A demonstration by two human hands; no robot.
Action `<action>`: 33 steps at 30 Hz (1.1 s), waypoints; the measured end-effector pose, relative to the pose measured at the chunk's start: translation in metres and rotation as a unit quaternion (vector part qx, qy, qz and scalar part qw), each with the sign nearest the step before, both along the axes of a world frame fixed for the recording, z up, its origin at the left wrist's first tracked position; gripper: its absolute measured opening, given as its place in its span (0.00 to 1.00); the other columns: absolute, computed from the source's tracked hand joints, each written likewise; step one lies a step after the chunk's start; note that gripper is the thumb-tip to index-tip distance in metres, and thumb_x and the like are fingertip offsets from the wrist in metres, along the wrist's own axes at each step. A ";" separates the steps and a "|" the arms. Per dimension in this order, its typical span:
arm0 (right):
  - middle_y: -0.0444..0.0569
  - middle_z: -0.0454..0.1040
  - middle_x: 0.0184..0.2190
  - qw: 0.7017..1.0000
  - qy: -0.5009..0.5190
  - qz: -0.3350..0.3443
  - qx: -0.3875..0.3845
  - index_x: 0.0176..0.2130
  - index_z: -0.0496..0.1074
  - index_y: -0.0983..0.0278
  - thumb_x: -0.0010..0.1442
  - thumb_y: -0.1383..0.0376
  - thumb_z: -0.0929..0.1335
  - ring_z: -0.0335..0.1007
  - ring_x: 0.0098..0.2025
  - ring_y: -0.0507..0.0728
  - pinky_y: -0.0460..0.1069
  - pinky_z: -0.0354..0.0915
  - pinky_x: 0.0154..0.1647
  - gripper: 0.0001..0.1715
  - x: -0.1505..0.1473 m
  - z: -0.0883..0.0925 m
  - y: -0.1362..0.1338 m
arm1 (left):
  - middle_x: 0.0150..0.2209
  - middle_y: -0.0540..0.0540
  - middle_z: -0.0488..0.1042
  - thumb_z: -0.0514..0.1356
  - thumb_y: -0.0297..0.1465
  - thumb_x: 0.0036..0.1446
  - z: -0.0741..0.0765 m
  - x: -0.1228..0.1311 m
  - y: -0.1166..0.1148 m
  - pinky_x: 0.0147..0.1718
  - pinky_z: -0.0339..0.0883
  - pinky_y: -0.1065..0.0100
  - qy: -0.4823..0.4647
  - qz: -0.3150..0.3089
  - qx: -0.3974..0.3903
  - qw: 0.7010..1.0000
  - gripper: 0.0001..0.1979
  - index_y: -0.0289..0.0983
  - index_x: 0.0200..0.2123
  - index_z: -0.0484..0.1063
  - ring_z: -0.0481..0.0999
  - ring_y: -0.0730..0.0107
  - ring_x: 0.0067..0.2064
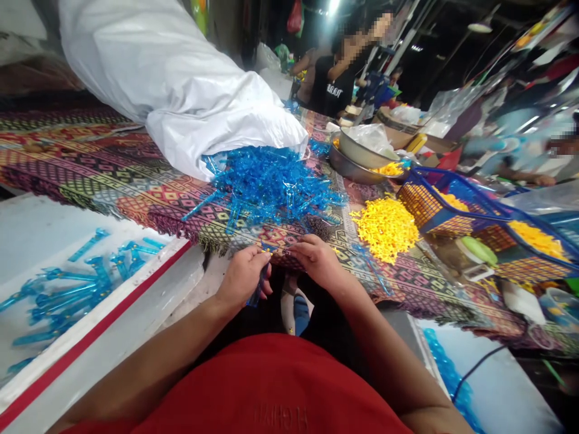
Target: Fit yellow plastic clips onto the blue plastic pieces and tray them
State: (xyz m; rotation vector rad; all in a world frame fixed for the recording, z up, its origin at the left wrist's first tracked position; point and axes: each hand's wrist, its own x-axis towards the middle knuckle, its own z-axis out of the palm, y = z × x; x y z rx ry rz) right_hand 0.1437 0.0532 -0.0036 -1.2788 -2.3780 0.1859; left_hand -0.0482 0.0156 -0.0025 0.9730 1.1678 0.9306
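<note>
My left hand point(244, 272) is closed around a clear blue plastic piece point(256, 295), whose lower end sticks out below the fingers. At its upper end, by my thumb, there is a small yellow spot. Close by on the right, my right hand point(320, 260) has its thumb and fingertips pinched together; what lies between them is too small to make out. Just beyond both hands, a heap of clear blue plastic pieces point(275, 184) spills from a white sack point(226, 114) onto the patterned cloth point(149, 205). A pile of small yellow plastic parts point(386, 230) sits to the right.
At the left stands a white box point(149, 301) with a red stripe, holding several blue pieces with yellow spots. Another box point(511, 386) at lower right contains blue pieces. Blue baskets point(484, 208) of yellow parts and metal bowls point(353, 163) stand at right. People work beyond.
</note>
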 end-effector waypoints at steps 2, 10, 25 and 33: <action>0.51 0.71 0.34 0.999 -0.040 0.003 0.003 0.39 0.75 0.62 0.62 0.65 0.62 0.65 0.39 0.55 0.47 0.62 0.38 0.13 -0.006 0.001 0.004 | 0.14 0.53 0.66 0.54 0.38 0.52 0.001 0.002 -0.001 0.09 0.59 0.76 0.002 -0.006 -0.003 1.000 0.12 0.36 0.24 0.61 0.69 0.72 0.13; 0.49 0.74 0.30 0.983 0.159 -0.028 -0.091 0.32 0.75 0.64 0.56 0.67 0.67 0.67 0.34 0.53 0.48 0.63 0.37 0.06 -0.011 0.000 0.011 | 0.15 0.54 0.66 0.52 0.38 0.53 0.005 0.006 0.000 0.08 0.60 0.75 0.029 -0.021 0.012 0.999 0.11 0.37 0.24 0.61 0.69 0.71 0.13; 0.44 0.74 0.20 0.790 0.532 -0.033 -0.304 0.31 0.69 0.64 0.53 0.61 0.70 0.65 0.19 0.49 0.44 0.61 0.20 0.09 -0.010 -0.004 -0.017 | 0.18 0.53 0.66 0.51 0.37 0.56 0.013 0.013 -0.004 0.11 0.58 0.76 0.147 -0.041 0.112 0.982 0.12 0.37 0.24 0.62 0.68 0.75 0.14; 0.42 0.72 0.22 0.877 0.423 -0.014 -0.227 0.33 0.72 0.63 0.55 0.62 0.67 0.66 0.22 0.49 0.45 0.64 0.23 0.07 -0.008 0.004 -0.026 | 0.18 0.52 0.67 0.50 0.35 0.57 0.012 0.016 -0.002 0.17 0.55 0.75 0.235 -0.057 0.163 0.957 0.12 0.36 0.26 0.64 0.67 0.76 0.18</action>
